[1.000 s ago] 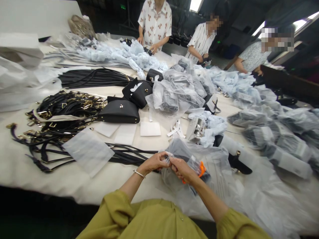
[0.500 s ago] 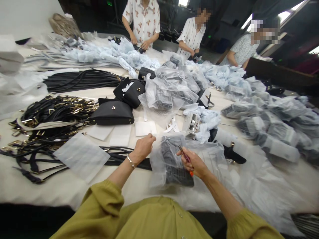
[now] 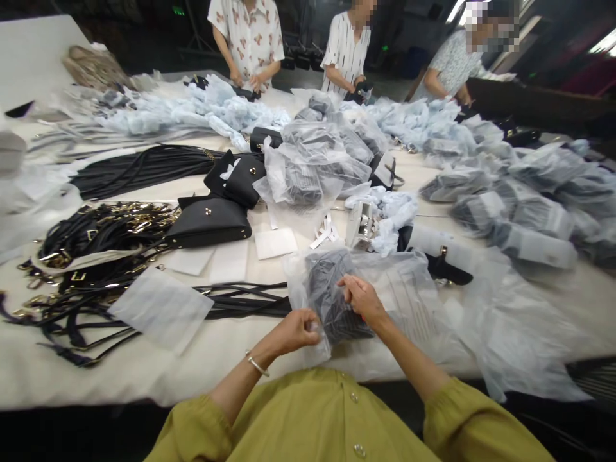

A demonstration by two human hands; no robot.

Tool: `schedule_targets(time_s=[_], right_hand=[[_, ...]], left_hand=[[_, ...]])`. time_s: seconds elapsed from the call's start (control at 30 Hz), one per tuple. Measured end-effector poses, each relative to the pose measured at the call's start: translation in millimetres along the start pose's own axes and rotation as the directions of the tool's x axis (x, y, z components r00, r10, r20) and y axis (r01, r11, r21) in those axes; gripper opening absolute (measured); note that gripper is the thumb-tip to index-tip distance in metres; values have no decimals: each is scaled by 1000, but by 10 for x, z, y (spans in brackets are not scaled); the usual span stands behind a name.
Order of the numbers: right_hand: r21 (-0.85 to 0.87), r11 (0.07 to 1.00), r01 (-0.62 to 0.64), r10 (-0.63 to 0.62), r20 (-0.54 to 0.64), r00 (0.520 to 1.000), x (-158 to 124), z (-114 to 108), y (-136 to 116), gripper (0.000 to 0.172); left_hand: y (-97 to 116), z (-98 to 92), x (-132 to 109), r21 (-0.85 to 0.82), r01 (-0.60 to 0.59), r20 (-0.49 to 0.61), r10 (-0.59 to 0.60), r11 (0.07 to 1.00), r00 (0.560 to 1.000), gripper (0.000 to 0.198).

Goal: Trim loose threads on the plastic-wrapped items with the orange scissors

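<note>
The dark bundle [image 3: 330,289], a soft, blocky shape with creases, lies at the table's near edge in front of the person, inside a cloudy plastic bag [image 3: 299,279] whose film crinkles and spreads past it. The left hand [image 3: 298,330] is at the bag's lower left edge, thumb and fingers pressed together and pinching the thin film. The right hand [image 3: 363,298] hovers over or rests on the bundle's right side, fingers curled; whether they press on film or grip something in the palm, I cannot tell. Smooth black straps [image 3: 253,298] run flat to the left, toward a tangle of straps with shiny gold-coloured buckles [image 3: 115,234], and a stiff black handbag [image 3: 212,221] with a gold-coloured clasp sits beyond. The bundle's details are blurred by the film, a red sliver [image 3: 362,316] shows under the right hand, and the co-workers across the table are cut off at the top. Half a second ago the left hand was raised clear of the film and snips showed plainly in the right; now the left is down at the bag's edge and the blades are out of sight.
</note>
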State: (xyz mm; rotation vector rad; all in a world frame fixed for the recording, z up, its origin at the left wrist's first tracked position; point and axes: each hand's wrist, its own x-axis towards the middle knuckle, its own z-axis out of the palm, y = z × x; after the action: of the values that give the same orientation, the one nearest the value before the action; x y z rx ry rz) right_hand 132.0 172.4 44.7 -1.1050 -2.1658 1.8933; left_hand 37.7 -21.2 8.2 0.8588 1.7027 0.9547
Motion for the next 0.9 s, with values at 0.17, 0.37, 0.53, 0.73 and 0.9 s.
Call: schedule_targets(time_s=[0.17, 0.37, 0.53, 0.73, 0.9], right_hand=[[147, 933, -330, 256, 375, 891, -709, 29, 122, 55], [62, 925, -374, 330, 352, 876, -1036, 182, 495, 71], [174, 894, -413, 345, 321, 882, -986, 292, 556, 64], [204, 877, -435, 360, 324, 875, -1007, 350, 594, 59], [196, 893, -404, 329, 326, 886, -1026, 335, 650, 62]], left_hand=[[-2, 63, -67, -309, 81, 127, -44, 947, 991, 24], [54, 111, -76, -458, 91, 172, -12, 884, 985, 15], [80, 136, -66, -429, 105, 186, -26, 897, 982, 17], [13, 160, -86, -458, 79, 181, 6, 885, 983, 17], [-87, 203, -103, -509, 52, 162, 37, 859, 986, 24]])
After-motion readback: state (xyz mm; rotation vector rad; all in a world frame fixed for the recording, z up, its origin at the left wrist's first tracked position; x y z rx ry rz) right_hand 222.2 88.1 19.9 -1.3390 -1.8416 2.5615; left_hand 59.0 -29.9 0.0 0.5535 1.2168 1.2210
